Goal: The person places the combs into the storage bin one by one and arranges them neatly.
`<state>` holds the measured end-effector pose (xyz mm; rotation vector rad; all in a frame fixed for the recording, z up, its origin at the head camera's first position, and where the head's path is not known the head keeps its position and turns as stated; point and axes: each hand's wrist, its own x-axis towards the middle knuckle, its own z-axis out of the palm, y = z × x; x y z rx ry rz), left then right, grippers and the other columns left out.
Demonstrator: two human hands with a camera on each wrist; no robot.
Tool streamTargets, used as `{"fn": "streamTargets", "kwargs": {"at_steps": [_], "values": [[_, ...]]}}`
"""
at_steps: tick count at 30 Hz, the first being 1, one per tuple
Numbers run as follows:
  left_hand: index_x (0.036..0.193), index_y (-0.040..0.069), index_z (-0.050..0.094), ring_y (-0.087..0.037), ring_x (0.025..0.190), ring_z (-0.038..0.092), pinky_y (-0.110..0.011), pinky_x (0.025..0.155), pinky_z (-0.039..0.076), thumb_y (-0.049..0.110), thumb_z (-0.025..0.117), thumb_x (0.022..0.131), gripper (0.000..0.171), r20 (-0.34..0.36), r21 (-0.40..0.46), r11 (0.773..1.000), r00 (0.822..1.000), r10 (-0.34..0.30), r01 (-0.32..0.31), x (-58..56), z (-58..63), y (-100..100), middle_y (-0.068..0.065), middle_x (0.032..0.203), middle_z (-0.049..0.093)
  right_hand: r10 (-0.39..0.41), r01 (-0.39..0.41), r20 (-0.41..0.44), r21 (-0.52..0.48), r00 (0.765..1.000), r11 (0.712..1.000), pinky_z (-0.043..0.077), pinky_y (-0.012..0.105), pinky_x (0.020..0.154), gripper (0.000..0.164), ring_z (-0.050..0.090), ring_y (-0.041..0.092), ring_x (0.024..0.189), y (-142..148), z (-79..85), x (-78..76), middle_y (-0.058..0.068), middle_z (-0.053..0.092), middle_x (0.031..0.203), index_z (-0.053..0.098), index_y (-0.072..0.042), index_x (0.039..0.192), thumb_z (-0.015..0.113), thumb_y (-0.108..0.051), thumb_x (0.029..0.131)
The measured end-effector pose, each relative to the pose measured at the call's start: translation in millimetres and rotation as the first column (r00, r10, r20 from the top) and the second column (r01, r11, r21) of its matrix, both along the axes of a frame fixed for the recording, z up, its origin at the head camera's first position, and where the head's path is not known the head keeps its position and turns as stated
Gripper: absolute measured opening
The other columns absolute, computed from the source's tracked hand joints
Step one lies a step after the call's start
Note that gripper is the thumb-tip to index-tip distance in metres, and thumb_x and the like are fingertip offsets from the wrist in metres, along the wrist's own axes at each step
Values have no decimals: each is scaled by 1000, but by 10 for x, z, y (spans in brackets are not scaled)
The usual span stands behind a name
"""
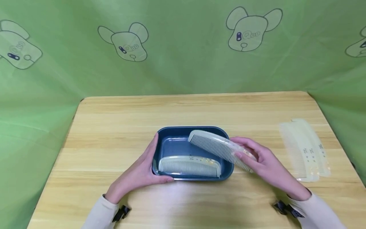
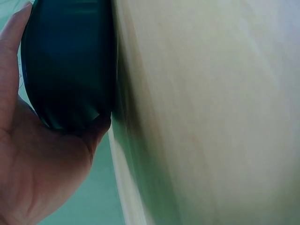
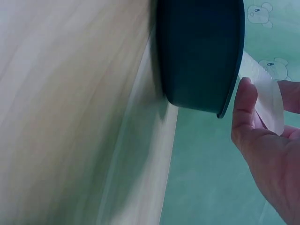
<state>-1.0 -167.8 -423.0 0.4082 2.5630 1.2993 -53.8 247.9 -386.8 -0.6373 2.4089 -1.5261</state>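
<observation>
A dark blue rectangular tray (image 1: 172, 147) stands on the table, and one pale, translucent comb (image 1: 188, 161) lies along its near side with the teeth facing me. My left hand (image 1: 138, 171) grips the tray's left end, thumb along the front wall and fingers up the left side. In my right hand (image 1: 266, 165) a second pale comb (image 1: 214, 143) is pinched by its right end. It slants over the tray's right rim, its far end above the tray's inside. The right wrist view shows the thumb (image 3: 244, 101) on this comb, beside the tray's outer wall (image 3: 201, 56).
Several overlapping pale combs (image 1: 307, 149) with small printed marks lie on the right of the wooden table (image 1: 114, 121). Green cloth (image 1: 183, 63) printed with animal heads hangs behind the table and along both sides.
</observation>
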Motion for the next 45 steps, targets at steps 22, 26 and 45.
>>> {"fn": "streamTargets", "kwargs": {"at_steps": [22,26,45], "values": [[176,19,-10,-26,165,11,-52,128,23,64,95,77,151,-25,-9,1000,1000,-5,5,-14,-9,-8,-3,182,-3,129,-130,-25,-43,991,991,61,25,89,40,72,18,112,-313,19,-3,4,71,137,66,-12,147,64,1,109],[176,21,-10,-26,165,13,-53,128,24,65,95,77,151,-25,-10,1000,1000,-5,4,-7,-3,-16,-2,182,-3,153,-154,-62,-22,986,988,58,22,95,40,69,16,119,-368,31,-5,3,70,140,67,-9,146,65,3,108],[176,25,-12,-27,165,14,-55,127,27,63,95,79,149,6,9,1000,1000,-4,4,3,13,-7,0,182,-3,263,-245,-172,118,949,962,55,30,82,36,63,14,102,-618,22,-1,-3,69,133,68,-12,143,64,0,109]]}}
